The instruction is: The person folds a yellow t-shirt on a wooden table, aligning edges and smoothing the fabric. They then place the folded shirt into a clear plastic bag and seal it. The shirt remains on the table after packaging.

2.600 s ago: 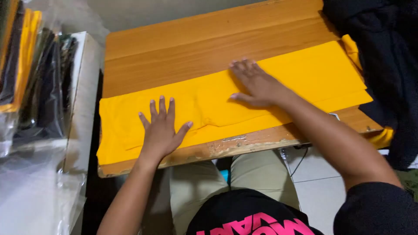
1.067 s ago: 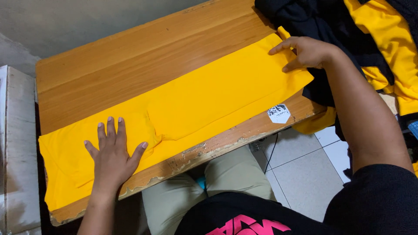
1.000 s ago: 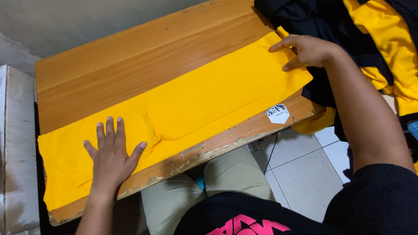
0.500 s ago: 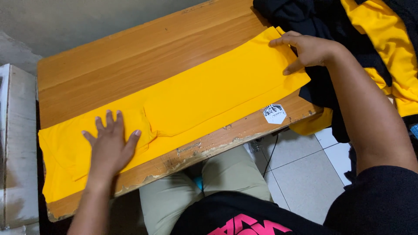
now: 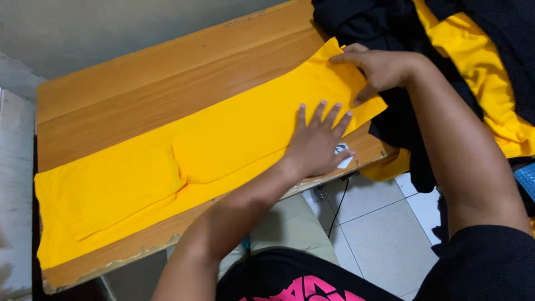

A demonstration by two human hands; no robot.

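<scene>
A long strip of folded yellow cloth (image 5: 223,139) lies slantwise across a wooden table (image 5: 139,89). My left hand (image 5: 316,142) rests flat on the cloth near its right end, fingers spread, partly covering a small white sticker on the table edge. My right hand (image 5: 379,69) presses on the cloth's far right corner, thumb and fingers on the fabric, beside a dark pile of clothes.
A heap of black and yellow garments (image 5: 462,56) fills the top right and hangs off the table. The table's front edge (image 5: 139,253) is chipped. White floor tiles (image 5: 373,234) and a cable show below. A pale surface (image 5: 14,184) stands to the left.
My left hand has left the cloth's left part and moved right, now lying flat near my right hand. My right hand stays on the right end. The view has shifted a little.
</scene>
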